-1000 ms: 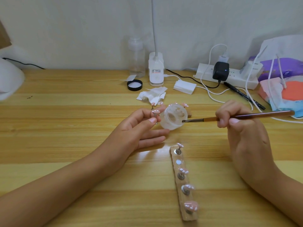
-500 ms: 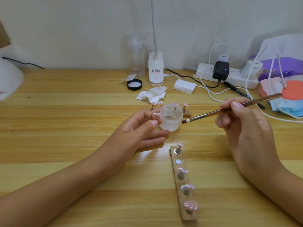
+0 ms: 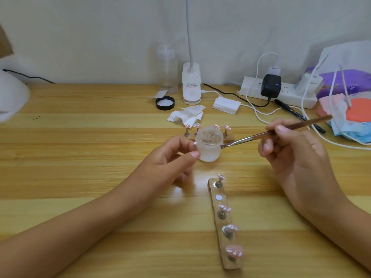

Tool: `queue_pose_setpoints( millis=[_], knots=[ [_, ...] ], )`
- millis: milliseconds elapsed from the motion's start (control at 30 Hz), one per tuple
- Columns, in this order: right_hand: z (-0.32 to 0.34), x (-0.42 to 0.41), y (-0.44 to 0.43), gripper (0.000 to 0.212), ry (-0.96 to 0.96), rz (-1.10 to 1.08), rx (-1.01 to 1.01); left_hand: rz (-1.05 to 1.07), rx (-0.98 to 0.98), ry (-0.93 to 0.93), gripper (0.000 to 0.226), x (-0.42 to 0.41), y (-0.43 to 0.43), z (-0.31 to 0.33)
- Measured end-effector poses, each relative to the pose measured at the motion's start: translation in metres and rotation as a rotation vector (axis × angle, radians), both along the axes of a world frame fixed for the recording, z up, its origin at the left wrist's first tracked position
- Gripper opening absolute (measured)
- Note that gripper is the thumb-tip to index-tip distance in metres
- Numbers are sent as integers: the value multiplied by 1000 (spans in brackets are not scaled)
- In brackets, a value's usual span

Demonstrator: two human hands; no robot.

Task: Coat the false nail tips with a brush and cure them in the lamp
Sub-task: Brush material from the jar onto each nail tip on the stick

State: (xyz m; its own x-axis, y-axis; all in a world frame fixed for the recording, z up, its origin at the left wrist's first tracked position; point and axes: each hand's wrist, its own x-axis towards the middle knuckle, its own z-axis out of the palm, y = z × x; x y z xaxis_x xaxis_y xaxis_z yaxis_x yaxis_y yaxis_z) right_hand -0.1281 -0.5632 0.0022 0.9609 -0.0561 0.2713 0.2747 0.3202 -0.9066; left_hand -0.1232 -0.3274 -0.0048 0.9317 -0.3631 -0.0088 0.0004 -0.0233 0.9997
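Head view showed a person seated at a wooden table [image 3: 80,157] with both forearms reaching in from the bottom edge. The left hand [image 3: 174,157] pinched a small frosted jar [image 3: 208,151] between thumb and forefinger, the other fingers curled loosely beneath; the jar stood open-mouthed near the middle of the table, though whether its base rested on the wood could not be told. The right hand [image 3: 291,149] gripped a brown-handled brush [image 3: 281,131] in a pen-like hold, the handle slanting up to the right and the bristle end lying against the jar's right side just under its rim. Just in front of the jar, between the two wrists, lay a wooden strip [image 3: 219,205] running toward the camera, carrying pink nail tips [image 3: 234,250] on small metal stands in four of its spots, with one bare metal disc second from the far end. A second holder [image 3: 228,138] with more pink tips sat just behind the jar, partly hidden by it. A white domed lamp [image 3: 10,97] was cut off at the left edge, well apart from both hands. Farther back lay a crumpled tissue [image 3: 186,116], a black lid [image 3: 165,103], a clear bottle [image 3: 167,71] and a power strip [image 3: 291,95].
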Motion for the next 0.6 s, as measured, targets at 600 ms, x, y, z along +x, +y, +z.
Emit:
queue_pose_setpoints(
  millis=[600],
  knots=[
    [0,-7,3,20,-95,104,-147,-126,-1,-58,13,-4,-2,5]
  ],
)
